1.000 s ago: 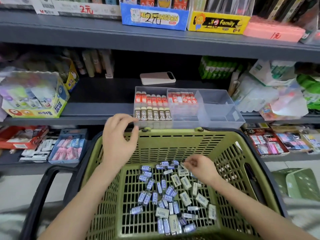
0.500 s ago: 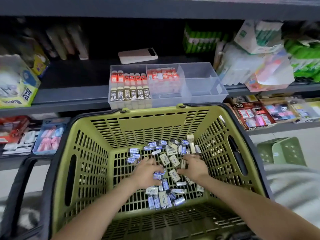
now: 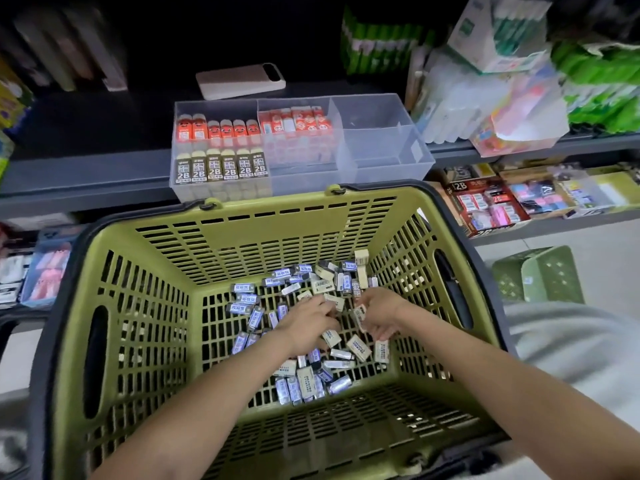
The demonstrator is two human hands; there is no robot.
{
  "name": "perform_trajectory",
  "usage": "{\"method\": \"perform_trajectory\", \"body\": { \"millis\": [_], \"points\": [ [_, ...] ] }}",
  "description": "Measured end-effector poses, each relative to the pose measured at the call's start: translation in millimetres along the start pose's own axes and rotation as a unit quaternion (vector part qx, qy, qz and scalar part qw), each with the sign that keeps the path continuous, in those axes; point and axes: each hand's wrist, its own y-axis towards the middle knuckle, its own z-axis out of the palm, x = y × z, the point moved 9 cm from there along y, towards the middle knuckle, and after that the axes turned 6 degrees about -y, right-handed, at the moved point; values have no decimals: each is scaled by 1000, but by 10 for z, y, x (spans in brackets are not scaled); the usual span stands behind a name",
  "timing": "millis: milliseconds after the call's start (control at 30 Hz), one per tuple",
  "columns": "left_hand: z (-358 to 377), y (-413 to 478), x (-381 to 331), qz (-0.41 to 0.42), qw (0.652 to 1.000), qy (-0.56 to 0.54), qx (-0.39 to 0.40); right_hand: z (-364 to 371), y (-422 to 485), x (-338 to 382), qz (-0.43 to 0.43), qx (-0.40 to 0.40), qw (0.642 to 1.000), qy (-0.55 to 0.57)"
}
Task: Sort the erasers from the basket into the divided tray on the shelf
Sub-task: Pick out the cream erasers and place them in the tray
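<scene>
Your left hand (image 3: 308, 323) is down in the pile, back toward the camera, fingers reaching forward over the loose erasers (image 3: 311, 379). I cannot tell whether it has hold of one. Your right hand (image 3: 379, 311), just beside it, has its fingers curled, and it appears to pinch a cream eraser (image 3: 360, 314) at the thumb side. Working the two hands close together makes sense for picking one kind out of a mixed heap.

Blue-wrapped and cream pieces lie scattered across the floor of the green basket (image 3: 145, 306), touching both hands and spreading to the far corner, where one cream piece leans against the wall. Plenty is left to sort, by my judgement.

Beyond the basket's far rim, the divided tray (image 3: 381, 140) sits at the front edge of the shelf (image 3: 86, 171), close enough for a short lift. Its left compartment holds neat upright rows, the 2B erasers (image 3: 221, 168) in front. The middle holds red-and-white ones at the back, and the right compartments show nothing inside. A pale flat device (image 3: 239, 80) lies behind the tray.
</scene>
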Motion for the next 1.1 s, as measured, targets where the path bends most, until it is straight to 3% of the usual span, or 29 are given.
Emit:
{"method": "perform_trajectory", "body": {
  "millis": [67,100,133,167,200,233,267,300,367,467,500,567,600,667,733,800,867,1000,1100],
  "points": [
    [-46,50,-4,-22,998,-60,-2,-14,-81,-9,7,1,999,34],
    [-99,35,28,-57,988,-143,-18,-17,-113,5,3,-5,999,51],
    [-141,-8,94,-107,953,-281,-36,-17,-135,43,-9,-8,997,78],
    [-149,-68,152,-158,876,-453,-49,-13,-144,104,-29,-4,992,126],
    [-140,-126,170,-191,767,-610,-60,-9,-157,181,-50,7,981,187],
    [-129,-189,169,-214,650,-726,-70,-3,-182,271,-72,19,966,247],
    [-127,-240,172,-225,567,-789,-75,-1,-209,355,-95,26,952,291],
    [-131,-284,167,-230,519,-820,-72,2,-228,429,-118,30,942,314],
    [-125,-353,115,-228,472,-850,-49,43,-276,543,-151,52,931,329],
    [-103,-436,93,-228,435,-870,-39,92,-281,529,-140,112,920,350],
    [-101,-470,109,-231,431,-871,-47,73,-255,468,-129,103,933,321],
    [-70,-523,190,-245,426,-868,-71,-48,-174,281,-109,4,989,101],
    [-45,-551,230,-255,419,-868,-79,-89,-149,190,-94,-51,992,-66],
    [-25,-599,278,-262,408,-871,-79,-16,-108,69,-73,-101,938,-324],
    [-53,-638,313,-259,398,-877,-78,185,-34,-18,-77,-94,892,-435],
    [-94,-689,358,-266,378,-882,-91,308,22,-61,-91,-86,881,-456],
    [-125,-745,392,-280,370,-879,-107,314,46,-79,-107,-89,893,-429],
    [-148,-808,429,-292,415,-856,-105,271,59,-87,-142,-83,928,-335],
    [-98,-818,425,-303,426,-848,-91,201,12,3,-158,-102,938,-290]
  ]
}}
